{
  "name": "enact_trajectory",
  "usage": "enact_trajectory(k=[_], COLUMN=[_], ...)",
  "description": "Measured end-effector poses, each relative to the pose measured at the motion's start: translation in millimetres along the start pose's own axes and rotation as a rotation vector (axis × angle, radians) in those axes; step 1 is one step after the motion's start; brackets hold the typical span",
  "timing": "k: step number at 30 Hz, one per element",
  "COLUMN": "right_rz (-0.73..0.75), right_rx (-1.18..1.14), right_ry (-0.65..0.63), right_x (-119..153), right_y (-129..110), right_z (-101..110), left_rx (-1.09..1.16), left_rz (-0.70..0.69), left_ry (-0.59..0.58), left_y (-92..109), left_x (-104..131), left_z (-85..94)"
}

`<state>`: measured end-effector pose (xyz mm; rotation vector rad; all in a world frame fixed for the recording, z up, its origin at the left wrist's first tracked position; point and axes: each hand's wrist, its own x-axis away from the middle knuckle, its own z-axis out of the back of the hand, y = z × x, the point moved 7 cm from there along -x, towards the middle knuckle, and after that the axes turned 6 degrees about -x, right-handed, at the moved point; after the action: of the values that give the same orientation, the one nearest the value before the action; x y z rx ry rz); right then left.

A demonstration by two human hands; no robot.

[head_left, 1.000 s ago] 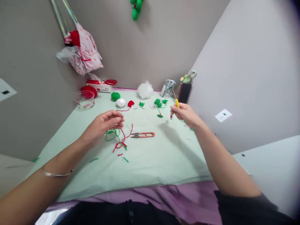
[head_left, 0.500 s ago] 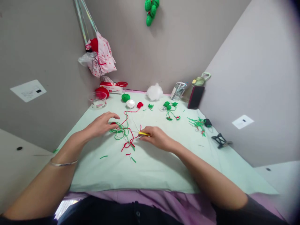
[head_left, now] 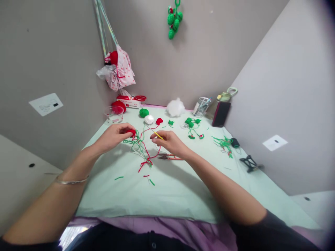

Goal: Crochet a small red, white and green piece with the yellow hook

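My left hand [head_left: 116, 136] is closed on a small red crochet piece [head_left: 132, 132], raised a little off the table. Green, white and red yarn strands [head_left: 136, 141] trail from under it in a loose tangle. Between the fingertips of my right hand [head_left: 170, 141] is a crochet hook [head_left: 158, 135] with a yellow handle, its thin shaft angled up and left. Below that hand lie thread snips [head_left: 170, 157] with dark blades, partly covered by the wrist. Red yarn ends [head_left: 146, 163] lie on the cloth between the hands.
Green [head_left: 143, 112], white [head_left: 149, 119] and red [head_left: 159, 121] yarn balls stand behind the hands, near white stuffing [head_left: 175, 107]. Small green crochet pieces [head_left: 191, 122] lie to the right. A phone [head_left: 221, 114] leans by a bottle; a clear tub [head_left: 114, 115] is at back left.
My left hand has taken up the red crochet piece from the tangle and lifted it. My right hand has raised the hook, and the snips beneath now show. The camera view has shifted slightly.
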<state>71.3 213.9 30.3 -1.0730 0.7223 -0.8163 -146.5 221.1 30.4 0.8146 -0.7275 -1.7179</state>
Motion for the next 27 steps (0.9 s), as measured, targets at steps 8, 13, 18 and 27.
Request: enact_trajectory(k=[8, 13, 18, 27], right_rz=[-0.016, -0.061, -0.073, -0.104], right_rx=[-0.297, -0.485, -0.557, -0.585], right_ry=[-0.012, 0.143, 0.174, 0.202], right_x=[-24.3, -32.5, -23.3, 24.1], right_y=[-1.5, 3.5, 7.4, 21.2], right_z=[-22.1, -6.1, 23.9, 87.1], left_rx=[0.276, 0.247, 0.204, -0.139], left_rz=[-0.084, -0.082, -0.005, 0.112], left_ry=[-0.057, -0.072, -0.072, -0.017], left_y=[32.2, 36.8, 19.9, -66.4], left_x=[-9.6, -15.0, -15.3, -20.5], left_z=[-8.7, -9.4, 7.5, 44.6])
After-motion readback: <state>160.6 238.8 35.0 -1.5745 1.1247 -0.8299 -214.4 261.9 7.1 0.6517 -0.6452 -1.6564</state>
